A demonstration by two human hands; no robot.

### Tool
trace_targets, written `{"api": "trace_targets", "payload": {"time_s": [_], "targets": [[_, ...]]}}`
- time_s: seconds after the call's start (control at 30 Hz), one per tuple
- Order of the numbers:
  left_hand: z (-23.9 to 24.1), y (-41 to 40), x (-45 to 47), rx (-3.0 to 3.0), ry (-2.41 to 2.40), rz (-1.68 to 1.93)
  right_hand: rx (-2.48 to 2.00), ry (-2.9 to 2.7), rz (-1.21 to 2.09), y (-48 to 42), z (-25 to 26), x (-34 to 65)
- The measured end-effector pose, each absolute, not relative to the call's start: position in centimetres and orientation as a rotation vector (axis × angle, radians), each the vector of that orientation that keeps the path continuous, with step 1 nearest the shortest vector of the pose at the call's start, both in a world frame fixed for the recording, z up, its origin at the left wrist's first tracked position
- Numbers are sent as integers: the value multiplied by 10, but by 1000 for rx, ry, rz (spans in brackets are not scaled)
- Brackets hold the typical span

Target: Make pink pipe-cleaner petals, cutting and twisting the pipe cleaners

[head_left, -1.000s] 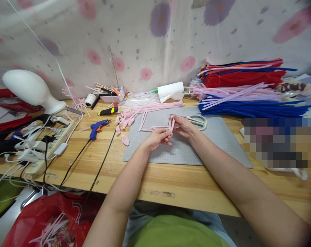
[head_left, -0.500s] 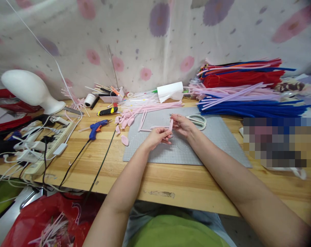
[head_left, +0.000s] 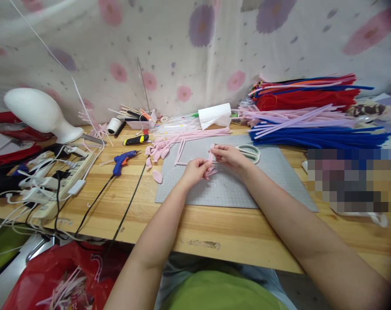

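Both my hands meet over the grey cutting mat [head_left: 234, 189] and pinch one pink pipe cleaner [head_left: 211, 158] between them. My left hand [head_left: 197, 170] grips its lower part with fingers curled. My right hand [head_left: 229, 156] pinches the upper end, just in front of the white-handled scissors [head_left: 249, 151]. A long bent pink pipe cleaner [head_left: 180, 156] lies on the mat's left part. Several finished pink petal shapes [head_left: 156, 151] lie beside the mat.
On the wooden table [head_left: 215, 228] lie a blue glue gun [head_left: 122, 159], a yellow-black utility knife [head_left: 135, 139], a thread spool [head_left: 113, 125], a white foam head [head_left: 40, 113], a power strip [head_left: 58, 183] with cables, and stacked pipe cleaners [head_left: 311, 116]. A red bag [head_left: 53, 271] sits below.
The pink pipe cleaner loop that stood up between my hands has been folded lower; both hands shifted slightly up and left and closer together.
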State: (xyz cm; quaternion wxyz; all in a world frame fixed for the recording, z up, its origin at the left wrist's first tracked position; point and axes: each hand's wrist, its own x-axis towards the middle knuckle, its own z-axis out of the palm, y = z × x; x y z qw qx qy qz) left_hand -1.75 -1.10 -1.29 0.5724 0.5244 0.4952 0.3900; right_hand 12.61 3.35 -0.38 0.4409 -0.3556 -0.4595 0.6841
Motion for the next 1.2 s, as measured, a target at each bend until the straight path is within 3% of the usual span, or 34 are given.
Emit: {"api": "trace_targets", "payload": {"time_s": [0.27, 0.4, 0.53, 0.7, 1.0, 1.2], "targets": [[-13, -3, -30, 1712, 1446, 865, -965, -1159, 1564, 38, -17, 127], [6, 12, -59, 1767, 1929, 903, -1046, -1159, 1487, 38, -20, 130], [10, 37, -85, 1895, 2237, 633, -1118, -1123, 1436, 37, -22, 127], [6, 62, -98, 1829, 2110, 284, -1178, -1066, 1410, 37, -23, 120], [23, 48, -70, 1088, 1462, 1210, -1030, -1083, 1402, 35, -13, 124], [3, 23, -36, 810, 1245, 1472, -928, -1204, 1255, 28, 3, 118]]}}
